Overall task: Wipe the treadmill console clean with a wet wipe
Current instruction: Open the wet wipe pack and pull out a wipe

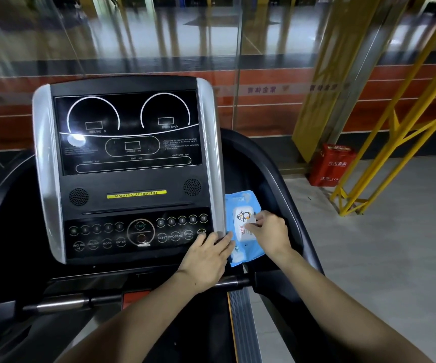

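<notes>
Far left there's a glass wall [106, 48] behind everything, pretty blurry with reflections. Then the console [129, 169] fills the middle: silver side strips, a dark screen [127, 132] with two dial arcs, a bright glare spot near its lower left, a yellow strip [136, 194] reading ALWAYS STAY HEALTHY, and the button panel [138, 233] nearest, with START in the centre.

The left hand [206, 258] sits at the console's near right corner, palm down, fingers [223, 238] spread loose and flat, their tips touching the left edge of the pack. Not clamped on anything as far as it shows.

Just right of the console is the wipes pack [243, 226], blue with a white lid that has a penguin on it, lying in the black side tray [269, 184]. The right hand [270, 233] is on top of it, fingers [252, 226] pinched at the lid's right edge. Can't tell if the lid is lifted.

Further right, on the floor [395, 231]: a red box [333, 165], then yellow metal framing [395, 127].
</notes>
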Demonstrator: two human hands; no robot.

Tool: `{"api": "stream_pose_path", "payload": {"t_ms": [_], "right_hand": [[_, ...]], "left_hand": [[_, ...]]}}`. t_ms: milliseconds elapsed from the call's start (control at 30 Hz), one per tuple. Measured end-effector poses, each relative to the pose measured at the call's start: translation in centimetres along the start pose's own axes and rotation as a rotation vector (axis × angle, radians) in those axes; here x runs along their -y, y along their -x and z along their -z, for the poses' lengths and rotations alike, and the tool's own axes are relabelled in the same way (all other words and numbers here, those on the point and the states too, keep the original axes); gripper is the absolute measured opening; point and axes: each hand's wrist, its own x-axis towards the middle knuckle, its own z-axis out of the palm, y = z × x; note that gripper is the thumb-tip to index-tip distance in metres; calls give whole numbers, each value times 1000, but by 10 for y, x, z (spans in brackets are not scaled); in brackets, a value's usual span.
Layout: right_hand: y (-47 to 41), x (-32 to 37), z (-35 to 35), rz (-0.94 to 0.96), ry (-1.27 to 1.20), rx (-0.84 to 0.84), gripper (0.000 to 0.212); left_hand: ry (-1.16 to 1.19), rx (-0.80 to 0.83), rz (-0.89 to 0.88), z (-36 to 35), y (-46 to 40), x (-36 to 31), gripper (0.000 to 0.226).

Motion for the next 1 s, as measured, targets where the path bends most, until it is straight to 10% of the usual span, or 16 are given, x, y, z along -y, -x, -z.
{"api": "stream_pose_path", "payload": {"t_ms": [633, 1000], "right_hand": [[22, -8, 4, 2, -298, -13, 7], [34, -22, 10, 273, -281, 136, 32]], "left_hand": [[-48, -1, -21, 14, 0, 2, 62], [26, -116, 2, 33, -13, 5, 80]]}}
